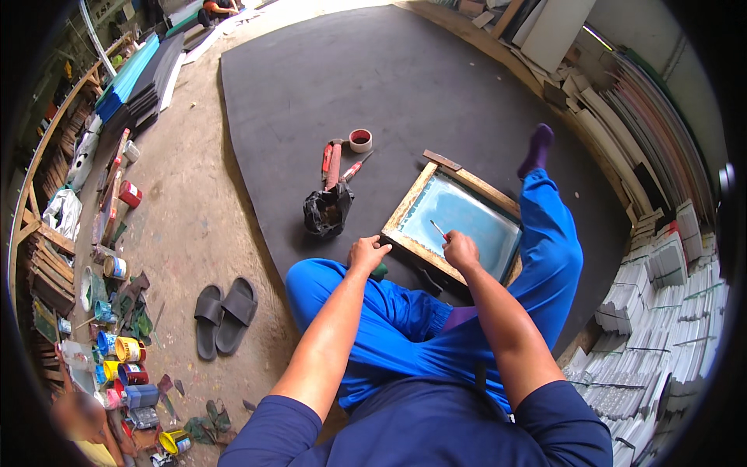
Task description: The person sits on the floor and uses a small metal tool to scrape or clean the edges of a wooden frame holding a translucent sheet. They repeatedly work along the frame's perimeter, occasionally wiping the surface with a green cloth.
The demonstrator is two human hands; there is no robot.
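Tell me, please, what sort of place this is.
Probably a workshop, perhaps one that uses paint: colourful tubs, possibly of paint, are on the left, bound white stacks stand on the right, and a wood-framed blue panel lies on a black sheet.

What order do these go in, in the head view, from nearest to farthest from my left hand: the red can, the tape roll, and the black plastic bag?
From your left hand:
1. Black plastic bag: just ahead, slightly left.
2. Tape roll: ahead, beyond the bag.
3. Red can: far off to the left.
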